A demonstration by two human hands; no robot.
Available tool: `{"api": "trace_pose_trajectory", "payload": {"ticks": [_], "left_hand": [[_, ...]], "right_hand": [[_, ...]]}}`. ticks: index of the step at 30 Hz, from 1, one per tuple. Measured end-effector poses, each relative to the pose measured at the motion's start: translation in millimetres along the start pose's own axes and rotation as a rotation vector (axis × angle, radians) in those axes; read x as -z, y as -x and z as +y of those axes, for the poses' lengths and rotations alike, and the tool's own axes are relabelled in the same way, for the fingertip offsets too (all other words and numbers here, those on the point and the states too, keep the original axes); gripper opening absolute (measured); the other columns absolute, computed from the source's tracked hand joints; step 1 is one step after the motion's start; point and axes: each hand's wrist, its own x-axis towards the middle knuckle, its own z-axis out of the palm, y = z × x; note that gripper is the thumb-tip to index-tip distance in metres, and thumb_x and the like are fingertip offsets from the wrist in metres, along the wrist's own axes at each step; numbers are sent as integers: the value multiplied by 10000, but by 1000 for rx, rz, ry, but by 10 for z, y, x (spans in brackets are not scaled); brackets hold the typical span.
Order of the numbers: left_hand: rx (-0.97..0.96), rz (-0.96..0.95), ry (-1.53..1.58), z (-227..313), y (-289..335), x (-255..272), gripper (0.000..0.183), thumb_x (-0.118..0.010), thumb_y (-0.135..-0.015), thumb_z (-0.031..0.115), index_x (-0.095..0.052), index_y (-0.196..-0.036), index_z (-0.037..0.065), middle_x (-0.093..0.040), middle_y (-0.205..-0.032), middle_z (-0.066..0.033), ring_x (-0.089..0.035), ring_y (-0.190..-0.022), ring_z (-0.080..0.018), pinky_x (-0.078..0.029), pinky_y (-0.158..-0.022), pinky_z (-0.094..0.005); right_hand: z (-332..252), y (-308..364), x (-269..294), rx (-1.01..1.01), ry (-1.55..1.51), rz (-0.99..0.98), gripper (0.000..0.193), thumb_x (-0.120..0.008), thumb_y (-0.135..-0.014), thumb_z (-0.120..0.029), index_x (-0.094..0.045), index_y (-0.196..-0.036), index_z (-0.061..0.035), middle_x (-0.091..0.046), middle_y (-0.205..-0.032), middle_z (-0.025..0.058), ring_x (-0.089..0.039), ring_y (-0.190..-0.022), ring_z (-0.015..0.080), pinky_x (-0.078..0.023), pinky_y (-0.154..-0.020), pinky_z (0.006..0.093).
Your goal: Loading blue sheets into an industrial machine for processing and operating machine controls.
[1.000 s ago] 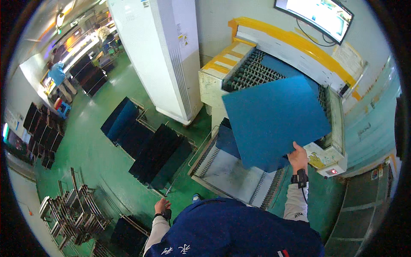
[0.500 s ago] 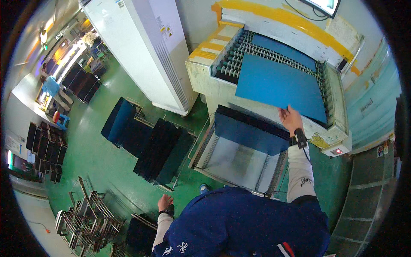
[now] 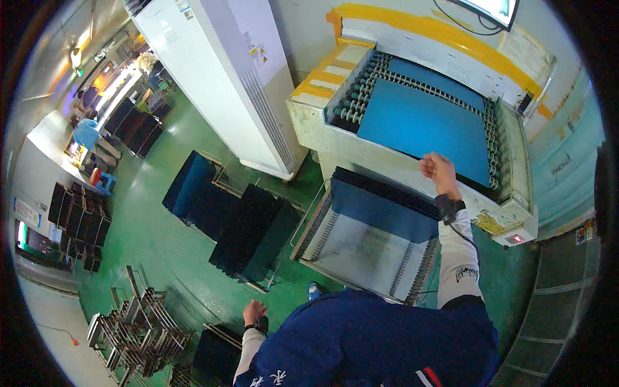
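My right hand (image 3: 438, 173) is at the near edge of a flat blue panel (image 3: 425, 126), its fingers curled over that edge. The panel lies on the rows of rollers of a conveyor machine (image 3: 309, 119). Hanging low at my left side, my left hand (image 3: 254, 312) holds nothing and its fingers are loosely apart. Below the machine's front stands a rack (image 3: 364, 242) with several dark blue panels (image 3: 380, 209) upright at its far end. A second blue panel (image 3: 438, 84) lies deeper in the machine, partly hidden under its cover.
Two more racks of dark panels (image 3: 251, 232) (image 3: 200, 193) stand on the green floor to the left. A tall white cabinet (image 3: 225, 84) rises beside the machine. Stacked metal frames (image 3: 138, 329) lie at lower left. A person in blue (image 3: 90, 135) works far off.
The blue panel has moved away from me and now lies flatter on the rollers, my right hand following its near edge. My left hand is still at my side, and the view has shifted slightly.
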Motion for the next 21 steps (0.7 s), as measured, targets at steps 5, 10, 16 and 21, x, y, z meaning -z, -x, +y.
{"api": "trace_pose_trajectory", "payload": {"ticks": [5,10,16,21], "left_hand": [[12,-4,-39,-120,-94,109,383,-469,-882,276,-445,-1094,-42,-561,-1022,-214,-592,-840,-369,-500,-599,-435],[-41,-32,23,-164,-19,93,371,-471,-885,279,-452,-1063,-46,-564,-1013,-221,-598,-814,-374,-510,-623,-448],[-97,-62,-144,-286,-204,375,382,-454,-894,289,-451,-1062,-54,-560,-1034,-216,-591,-841,-378,-508,-675,-454],[-5,16,-50,-194,108,125,379,-453,-893,288,-451,-1061,-52,-548,-1053,-230,-586,-856,-395,-503,-684,-465]], "right_hand": [[208,-386,104,573,886,272,289,-578,-814,-278,-594,-1024,-81,-619,-1014,79,-568,-931,236,-439,-784,347],[182,-304,-61,594,1305,414,354,-575,-795,-287,-570,-1124,-156,-499,-1233,83,-425,-1150,312,-326,-935,477],[107,-555,-33,548,1321,423,380,-569,-802,-299,-546,-1162,-178,-462,-1275,78,-392,-1187,315,-304,-960,480],[82,-711,19,513,1353,436,376,-562,-809,-309,-544,-1163,-183,-450,-1287,70,-386,-1191,307,-301,-960,481]]}}
